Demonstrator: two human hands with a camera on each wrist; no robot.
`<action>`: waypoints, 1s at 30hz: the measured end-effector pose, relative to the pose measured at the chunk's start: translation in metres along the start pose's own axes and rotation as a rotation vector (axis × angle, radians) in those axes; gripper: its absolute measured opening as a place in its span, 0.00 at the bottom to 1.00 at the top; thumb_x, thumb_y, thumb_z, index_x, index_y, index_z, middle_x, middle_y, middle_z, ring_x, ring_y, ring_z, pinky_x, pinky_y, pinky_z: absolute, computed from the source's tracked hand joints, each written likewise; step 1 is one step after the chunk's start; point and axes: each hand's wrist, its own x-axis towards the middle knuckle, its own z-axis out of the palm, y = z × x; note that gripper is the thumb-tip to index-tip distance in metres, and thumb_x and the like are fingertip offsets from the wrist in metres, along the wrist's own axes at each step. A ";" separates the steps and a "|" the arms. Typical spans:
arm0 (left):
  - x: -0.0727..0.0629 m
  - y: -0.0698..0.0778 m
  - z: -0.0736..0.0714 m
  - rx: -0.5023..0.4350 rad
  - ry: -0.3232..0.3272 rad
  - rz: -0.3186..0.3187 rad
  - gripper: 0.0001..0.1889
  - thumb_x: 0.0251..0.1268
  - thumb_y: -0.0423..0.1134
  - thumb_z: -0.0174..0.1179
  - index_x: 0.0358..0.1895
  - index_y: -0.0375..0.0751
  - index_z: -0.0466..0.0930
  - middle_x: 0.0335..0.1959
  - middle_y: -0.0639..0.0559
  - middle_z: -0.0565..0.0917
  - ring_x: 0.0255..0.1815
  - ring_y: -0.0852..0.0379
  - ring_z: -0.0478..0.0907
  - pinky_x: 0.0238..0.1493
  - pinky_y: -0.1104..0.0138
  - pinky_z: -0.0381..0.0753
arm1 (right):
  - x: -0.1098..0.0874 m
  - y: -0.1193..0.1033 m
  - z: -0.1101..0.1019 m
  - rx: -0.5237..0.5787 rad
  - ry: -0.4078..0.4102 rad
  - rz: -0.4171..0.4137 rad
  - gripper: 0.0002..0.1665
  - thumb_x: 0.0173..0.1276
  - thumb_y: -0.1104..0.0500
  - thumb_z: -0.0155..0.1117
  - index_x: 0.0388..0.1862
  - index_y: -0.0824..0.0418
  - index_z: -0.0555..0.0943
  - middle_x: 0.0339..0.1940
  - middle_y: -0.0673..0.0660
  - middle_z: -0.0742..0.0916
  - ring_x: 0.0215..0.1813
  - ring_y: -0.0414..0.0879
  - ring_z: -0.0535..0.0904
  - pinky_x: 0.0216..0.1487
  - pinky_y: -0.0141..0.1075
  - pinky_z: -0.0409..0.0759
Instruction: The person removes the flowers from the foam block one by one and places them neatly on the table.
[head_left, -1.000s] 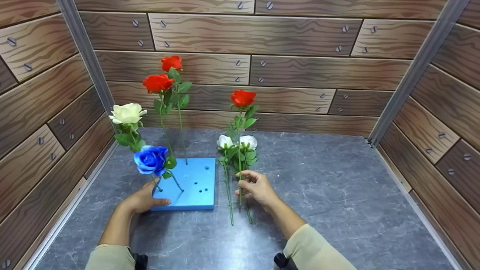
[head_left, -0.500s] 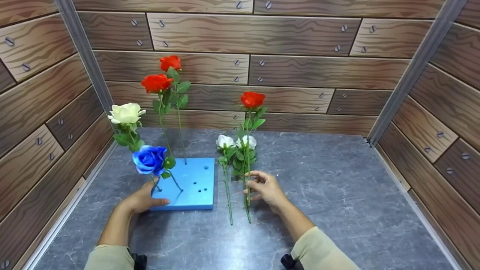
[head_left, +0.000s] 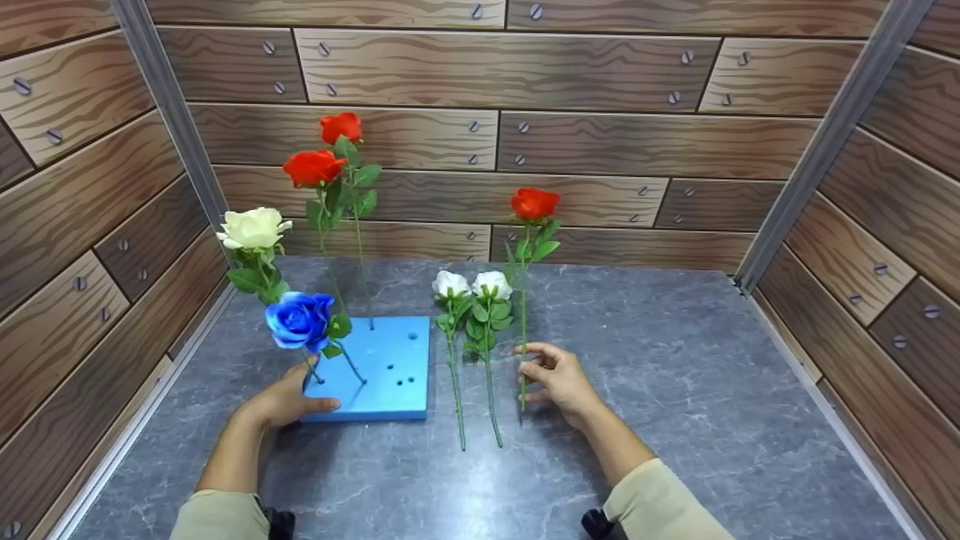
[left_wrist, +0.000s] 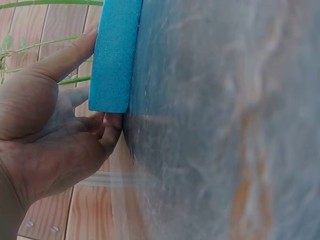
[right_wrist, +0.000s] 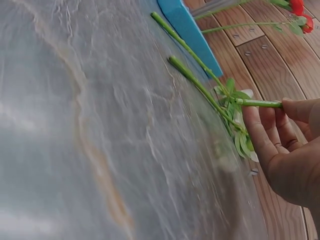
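Upright in my right hand (head_left: 564, 384) is a red rose (head_left: 535, 203), its green stem pinched between thumb and fingers. The right wrist view shows the cut end of that stem (right_wrist: 260, 103) poking out past the fingertips. My left hand (head_left: 281, 397) grips the left front corner of a blue foam block (head_left: 379, 397), thumb over the top and other fingers at its side. Stuck in the block stand a blue rose (head_left: 300, 319), a cream rose (head_left: 253, 228) and two red roses, one in front (head_left: 313, 168) and one behind (head_left: 341, 127).
Two white roses, a left one (head_left: 451, 285) and a right one (head_left: 492, 286), lie side by side on the grey marbled table (head_left: 675, 360) between the block and my right hand. Several holes show in the block's right half. Wood-patterned walls (head_left: 510, 67) enclose the table.
My right hand has carried the red rose to the right, from over the white roses to beside them. The left hand and the block have stayed put.
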 end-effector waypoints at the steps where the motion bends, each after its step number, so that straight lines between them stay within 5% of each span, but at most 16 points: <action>1: 0.000 0.000 0.000 0.001 0.000 0.001 0.64 0.70 0.52 0.75 0.89 0.30 0.33 0.87 0.18 0.37 0.87 0.17 0.34 0.85 0.27 0.44 | 0.000 0.000 -0.002 -0.004 0.002 0.001 0.24 0.80 0.70 0.62 0.71 0.77 0.75 0.37 0.52 0.85 0.39 0.44 0.86 0.37 0.41 0.94; 10: 0.000 -0.002 0.000 -0.027 -0.002 -0.011 0.65 0.69 0.52 0.76 0.89 0.32 0.32 0.87 0.19 0.36 0.88 0.18 0.32 0.86 0.27 0.41 | -0.005 -0.002 -0.016 -0.044 -0.011 0.026 0.23 0.81 0.68 0.63 0.71 0.73 0.77 0.37 0.50 0.85 0.39 0.43 0.86 0.37 0.40 0.94; 30: -0.001 -0.002 0.000 -0.002 0.004 -0.003 0.65 0.69 0.53 0.76 0.89 0.31 0.34 0.87 0.19 0.38 0.88 0.19 0.34 0.86 0.27 0.43 | -0.012 0.008 -0.038 -0.074 -0.040 0.216 0.24 0.80 0.67 0.63 0.71 0.72 0.77 0.35 0.49 0.84 0.35 0.41 0.82 0.34 0.38 0.92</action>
